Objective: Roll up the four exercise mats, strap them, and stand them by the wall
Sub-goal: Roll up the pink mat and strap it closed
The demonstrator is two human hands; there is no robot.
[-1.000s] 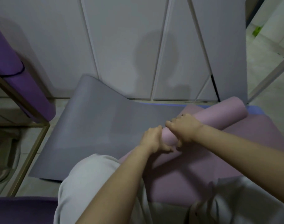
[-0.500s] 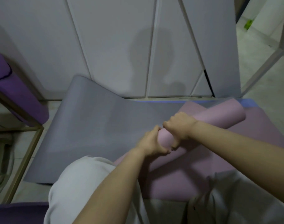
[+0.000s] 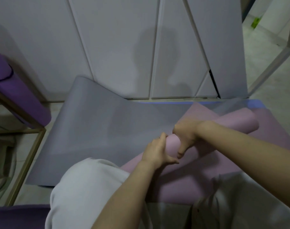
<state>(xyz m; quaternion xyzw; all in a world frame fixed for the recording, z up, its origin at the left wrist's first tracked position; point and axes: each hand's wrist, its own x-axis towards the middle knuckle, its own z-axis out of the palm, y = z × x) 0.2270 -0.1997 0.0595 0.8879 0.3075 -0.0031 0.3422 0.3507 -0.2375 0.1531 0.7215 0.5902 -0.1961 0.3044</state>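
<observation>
A pink mat (image 3: pixel 236 124) lies partly rolled on the floor, its roll running from centre to right, its flat part spreading toward me. My left hand (image 3: pixel 157 152) grips the roll's near end, thumb underneath. My right hand (image 3: pixel 186 136) grips the roll just beyond it, fingers curled over the top. A grey mat (image 3: pixel 98 129) lies flat to the left, its far edge curling up against the wall. A blue mat (image 3: pixel 254 103) peeks out beneath at the far right. A rolled purple mat (image 3: pixel 17 93) with a dark strap leans at the left.
White wall panels (image 3: pixel 124 47) stand directly ahead. A brass-coloured frame (image 3: pixel 25 162) stands at the left. My knees in pale trousers (image 3: pixel 85 187) fill the foreground. Another purple surface (image 3: pixel 17 217) shows at the bottom left. Tiled floor (image 3: pixel 273 71) opens to the right.
The roll has shifted slightly toward me under both hands, and my right thumb now reaches down around its near side. My head has tilted a little.
</observation>
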